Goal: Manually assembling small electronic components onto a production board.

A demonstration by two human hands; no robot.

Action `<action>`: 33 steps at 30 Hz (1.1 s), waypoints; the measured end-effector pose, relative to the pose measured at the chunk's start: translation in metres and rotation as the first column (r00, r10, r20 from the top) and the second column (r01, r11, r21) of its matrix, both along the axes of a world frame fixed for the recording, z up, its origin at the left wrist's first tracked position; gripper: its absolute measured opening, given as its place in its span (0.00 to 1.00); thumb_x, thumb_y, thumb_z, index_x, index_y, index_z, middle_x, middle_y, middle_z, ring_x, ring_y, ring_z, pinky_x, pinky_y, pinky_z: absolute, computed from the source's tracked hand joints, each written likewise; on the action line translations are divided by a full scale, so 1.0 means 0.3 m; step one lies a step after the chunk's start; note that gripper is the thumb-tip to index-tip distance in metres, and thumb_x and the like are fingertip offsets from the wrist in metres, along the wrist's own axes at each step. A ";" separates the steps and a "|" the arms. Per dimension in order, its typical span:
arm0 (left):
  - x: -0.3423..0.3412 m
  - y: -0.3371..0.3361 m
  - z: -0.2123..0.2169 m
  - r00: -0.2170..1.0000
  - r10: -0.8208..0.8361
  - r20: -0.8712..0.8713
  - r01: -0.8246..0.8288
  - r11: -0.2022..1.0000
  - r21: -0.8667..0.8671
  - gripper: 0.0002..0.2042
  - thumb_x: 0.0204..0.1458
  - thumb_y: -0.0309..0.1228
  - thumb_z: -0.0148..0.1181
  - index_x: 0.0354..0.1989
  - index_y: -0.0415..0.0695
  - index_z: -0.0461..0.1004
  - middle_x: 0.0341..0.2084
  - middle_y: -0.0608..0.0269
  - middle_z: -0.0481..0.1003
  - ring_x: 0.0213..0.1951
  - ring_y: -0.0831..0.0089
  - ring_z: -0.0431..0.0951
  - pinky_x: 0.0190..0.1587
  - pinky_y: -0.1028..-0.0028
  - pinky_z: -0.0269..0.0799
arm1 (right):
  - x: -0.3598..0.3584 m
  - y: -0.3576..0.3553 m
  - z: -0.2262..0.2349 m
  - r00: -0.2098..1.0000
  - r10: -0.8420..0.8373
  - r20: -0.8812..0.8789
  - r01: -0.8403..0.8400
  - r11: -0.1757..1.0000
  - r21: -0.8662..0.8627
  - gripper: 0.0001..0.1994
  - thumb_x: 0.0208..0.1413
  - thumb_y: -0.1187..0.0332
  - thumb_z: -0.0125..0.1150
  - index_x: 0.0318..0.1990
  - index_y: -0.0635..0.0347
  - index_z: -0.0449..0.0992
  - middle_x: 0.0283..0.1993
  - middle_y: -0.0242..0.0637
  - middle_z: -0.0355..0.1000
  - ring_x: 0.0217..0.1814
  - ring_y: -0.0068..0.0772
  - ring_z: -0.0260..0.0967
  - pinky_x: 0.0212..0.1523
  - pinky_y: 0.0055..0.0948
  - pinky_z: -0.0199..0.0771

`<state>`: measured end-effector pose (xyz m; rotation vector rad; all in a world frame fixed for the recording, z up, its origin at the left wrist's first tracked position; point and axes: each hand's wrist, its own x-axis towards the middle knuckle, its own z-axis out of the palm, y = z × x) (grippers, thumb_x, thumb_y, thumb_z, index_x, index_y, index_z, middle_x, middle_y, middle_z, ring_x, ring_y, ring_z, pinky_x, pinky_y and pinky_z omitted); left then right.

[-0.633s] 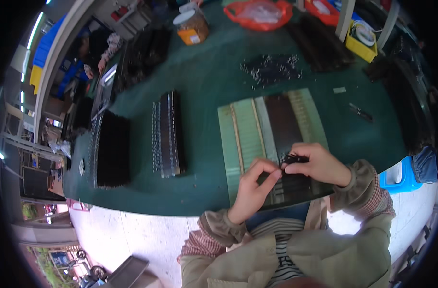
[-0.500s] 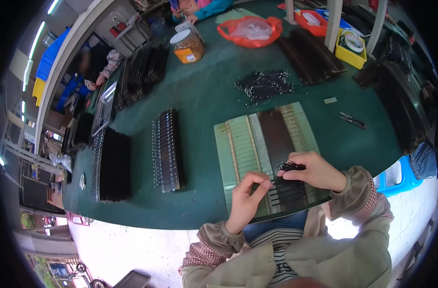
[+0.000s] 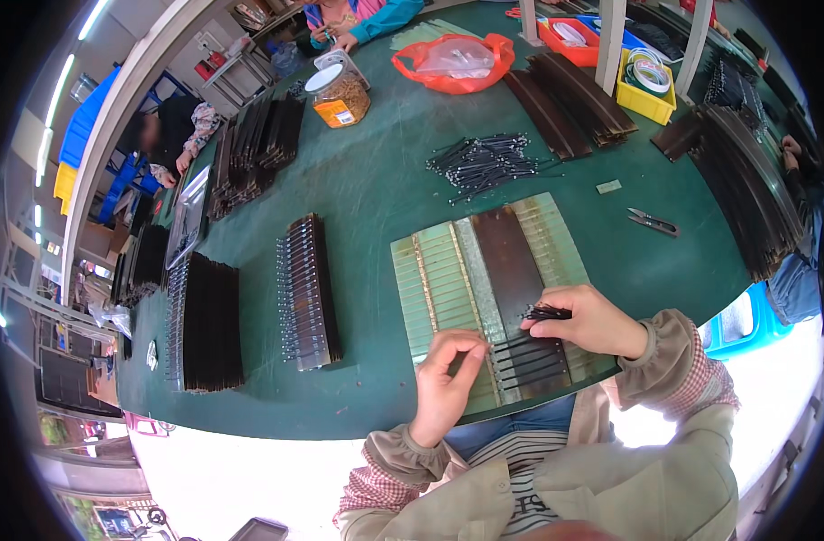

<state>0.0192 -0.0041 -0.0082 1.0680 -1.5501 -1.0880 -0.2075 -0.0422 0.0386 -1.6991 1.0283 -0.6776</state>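
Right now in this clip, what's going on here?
A person is working over a green board. Their right hand holds a bunch of thin black pieces. Their left hand is near several laid pieces across a dark brown strip; whether it grips one is unclear. A loose pile lies beyond.

Dark green counter [image 3: 367, 180]: smooth, faint sheen. Pale green rectangular board [image 3: 439, 270]: ribbed, matt. Long grey strip [image 3: 482, 281]: dull, metal-like, mottled. Wide dark-brown flat strip [image 3: 509, 257]: smooth, low gloss. Orange-red bag [image 3: 461, 84]: thin crinkled plastic. Yellow box-shaped bin [image 3: 644, 105]: smooth plastic. Small pointed snips [image 3: 653, 222]: metal blades.
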 end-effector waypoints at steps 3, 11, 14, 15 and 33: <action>0.029 -0.007 0.021 0.974 0.055 0.221 -0.017 0.985 -0.170 0.06 0.49 0.17 0.54 0.35 0.35 0.71 0.40 0.53 0.72 0.44 0.63 0.72 0.48 0.70 0.68 | -0.004 -0.015 -0.020 1.000 -0.026 -0.015 0.026 1.000 0.000 0.08 0.49 0.71 0.60 0.35 0.67 0.76 0.30 0.38 0.72 0.32 0.27 0.70 0.35 0.24 0.67; 0.039 -0.028 0.038 0.882 0.054 0.468 0.105 0.945 -0.309 0.10 0.47 0.17 0.54 0.39 0.34 0.72 0.45 0.51 0.72 0.52 0.53 0.69 0.53 0.63 0.65 | -0.007 -0.037 -0.035 0.994 -0.101 -0.045 0.102 0.994 0.035 0.08 0.47 0.74 0.61 0.35 0.68 0.75 0.31 0.40 0.72 0.33 0.27 0.70 0.36 0.23 0.68; 0.041 -0.035 0.020 0.881 0.057 0.470 0.099 0.949 -0.299 0.10 0.47 0.17 0.54 0.39 0.34 0.72 0.45 0.52 0.72 0.53 0.54 0.68 0.53 0.64 0.64 | 0.013 -0.051 -0.040 0.994 -0.093 -0.057 0.095 0.995 0.038 0.08 0.47 0.74 0.61 0.35 0.69 0.75 0.31 0.40 0.72 0.33 0.27 0.70 0.36 0.23 0.68; 0.038 -0.029 0.012 0.884 0.054 0.465 0.104 0.946 -0.307 0.10 0.47 0.17 0.54 0.39 0.34 0.73 0.46 0.52 0.72 0.53 0.54 0.68 0.54 0.64 0.64 | 0.016 -0.044 -0.045 0.993 -0.090 -0.078 0.092 0.995 0.028 0.08 0.47 0.75 0.61 0.35 0.69 0.75 0.31 0.39 0.72 0.33 0.26 0.69 0.36 0.22 0.67; -0.003 -0.006 0.040 0.764 0.045 0.643 0.221 0.919 -0.326 0.15 0.45 0.21 0.57 0.44 0.35 0.70 0.51 0.51 0.66 0.56 0.52 0.63 0.54 0.61 0.64 | 0.048 -0.008 -0.094 0.954 -0.102 -0.281 0.025 0.964 -0.266 0.09 0.46 0.76 0.60 0.36 0.68 0.73 0.30 0.42 0.68 0.30 0.39 0.68 0.34 0.28 0.67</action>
